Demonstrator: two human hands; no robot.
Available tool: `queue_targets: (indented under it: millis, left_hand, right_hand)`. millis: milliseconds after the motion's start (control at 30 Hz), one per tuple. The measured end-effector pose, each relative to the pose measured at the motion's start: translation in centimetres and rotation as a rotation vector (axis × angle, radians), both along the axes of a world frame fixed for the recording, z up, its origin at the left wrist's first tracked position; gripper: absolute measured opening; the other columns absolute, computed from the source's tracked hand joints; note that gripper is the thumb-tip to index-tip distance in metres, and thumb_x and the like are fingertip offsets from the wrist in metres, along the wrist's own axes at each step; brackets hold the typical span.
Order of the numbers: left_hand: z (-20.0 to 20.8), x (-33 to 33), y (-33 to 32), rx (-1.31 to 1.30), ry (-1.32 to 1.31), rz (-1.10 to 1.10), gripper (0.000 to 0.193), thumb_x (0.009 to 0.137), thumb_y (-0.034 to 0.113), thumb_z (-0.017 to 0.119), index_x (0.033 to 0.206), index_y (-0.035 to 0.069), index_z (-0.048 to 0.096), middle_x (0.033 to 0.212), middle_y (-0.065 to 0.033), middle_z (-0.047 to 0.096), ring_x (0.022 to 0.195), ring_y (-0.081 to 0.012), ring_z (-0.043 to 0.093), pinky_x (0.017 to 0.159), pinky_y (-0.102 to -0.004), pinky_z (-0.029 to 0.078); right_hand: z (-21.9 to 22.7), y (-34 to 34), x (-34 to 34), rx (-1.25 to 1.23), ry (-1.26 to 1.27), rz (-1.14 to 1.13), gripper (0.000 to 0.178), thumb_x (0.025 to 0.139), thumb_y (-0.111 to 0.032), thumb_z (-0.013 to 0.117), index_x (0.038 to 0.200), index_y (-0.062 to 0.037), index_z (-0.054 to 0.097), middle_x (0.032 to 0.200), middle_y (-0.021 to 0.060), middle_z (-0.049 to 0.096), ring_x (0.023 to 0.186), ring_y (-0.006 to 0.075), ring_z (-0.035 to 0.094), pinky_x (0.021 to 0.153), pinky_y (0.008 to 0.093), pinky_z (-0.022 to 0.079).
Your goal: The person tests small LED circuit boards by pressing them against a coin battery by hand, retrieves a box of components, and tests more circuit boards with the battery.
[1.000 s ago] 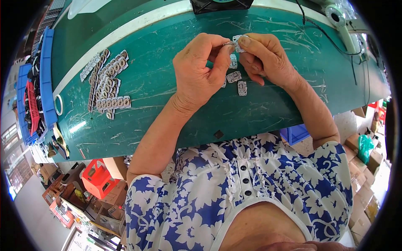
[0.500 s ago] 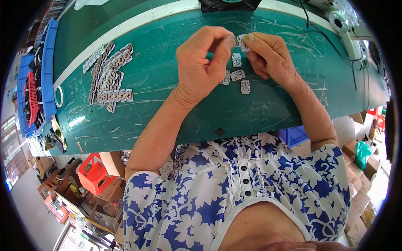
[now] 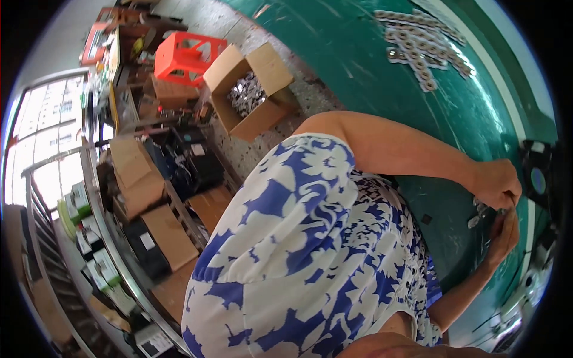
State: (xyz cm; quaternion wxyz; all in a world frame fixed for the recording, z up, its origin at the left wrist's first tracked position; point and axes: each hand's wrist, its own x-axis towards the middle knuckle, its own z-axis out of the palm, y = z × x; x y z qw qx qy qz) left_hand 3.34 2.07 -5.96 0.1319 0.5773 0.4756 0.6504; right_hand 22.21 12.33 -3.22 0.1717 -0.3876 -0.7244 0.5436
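Observation:
At the far right of the picture, my left hand (image 3: 500, 184) and my right hand (image 3: 504, 238) meet at the fingertips above the green table (image 3: 450, 253). Both are closed in a pinch. The small metal part gripped by my right hand half a second ago is covered by fingers now, and what my left fingers pinch is hidden. Beside the hands lie a loose pale metal part (image 3: 473, 222) and others partly behind my left hand. Farther along the table, several similar parts lie in overlapping rows (image 3: 412, 39).
A small dark square (image 3: 426, 219) lies near the table's edge. An open cardboard box (image 3: 224, 110) of shiny metal pieces stands on the floor by a red plastic stool (image 3: 186, 56). Stacked cartons (image 3: 170, 235) and a metal railing (image 3: 122, 256) are at left. A black fan-like device (image 3: 537, 176) stands beyond my hands.
The view has swung far to the left, so my hands now appear at the right edge and the floor with boxes has come in. My hands have come together at the fingertips.

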Motion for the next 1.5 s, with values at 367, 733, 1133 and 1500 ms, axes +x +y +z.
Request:
queue_targets:
  millis: [367,733,1133,1500]
  left_hand:
    - [3.4,0.1,-1.1,-0.348,-0.58,-0.495,0.015,0.09,0.009,0.07,0.085,-0.005,0.072,0.079,-0.0127,0.076,0.069,-0.0167,0.075,0.065,-0.0279,0.061]
    - [4.6,1.1,-1.8,-0.339,-0.69,-0.273,0.012,0.096,0.005,0.066,0.104,-0.004,0.069,0.084,-0.0078,0.072,0.07,-0.0118,0.07,0.061,-0.0257,0.059]
    - [4.4,2.9,-0.3,-0.271,-0.459,-0.321,0.014,0.096,0.006,0.069,0.107,-0.002,0.065,0.087,-0.0051,0.071,0.072,-0.0072,0.067,0.061,-0.0222,0.056]
    - [3.8,2.4,0.7,-0.35,-0.496,-0.377,0.014,0.1,0.005,0.063,0.111,-0.003,0.066,0.085,-0.0055,0.07,0.068,-0.0085,0.067,0.058,-0.0229,0.057]
  right_hand:
    - [-0.2,3.4,0.5,-1.012,0.637,0.762,0.047,0.108,-0.034,0.043,0.126,0.0059,0.06,0.092,0.0091,0.068,0.07,0.0117,0.062,0.049,0.0208,0.045]
    - [3.2,-2.2,-1.9,-0.717,0.409,0.091,0.046,0.107,-0.039,0.046,0.07,-0.011,0.046,0.054,-0.0033,0.037,0.039,0.0062,0.03,0.034,0.0252,0.025]
    - [4.1,-1.4,0.6,-0.626,0.466,0.038,0.046,0.107,-0.033,0.047,0.068,-0.0101,0.042,0.053,-0.0015,0.037,0.04,0.0078,0.031,0.035,0.0247,0.028]
    - [4.2,-1.0,0.4,-0.687,0.389,0.11,0.048,0.107,-0.035,0.046,0.066,-0.0107,0.04,0.052,-0.0018,0.036,0.038,0.0073,0.032,0.034,0.0241,0.028]
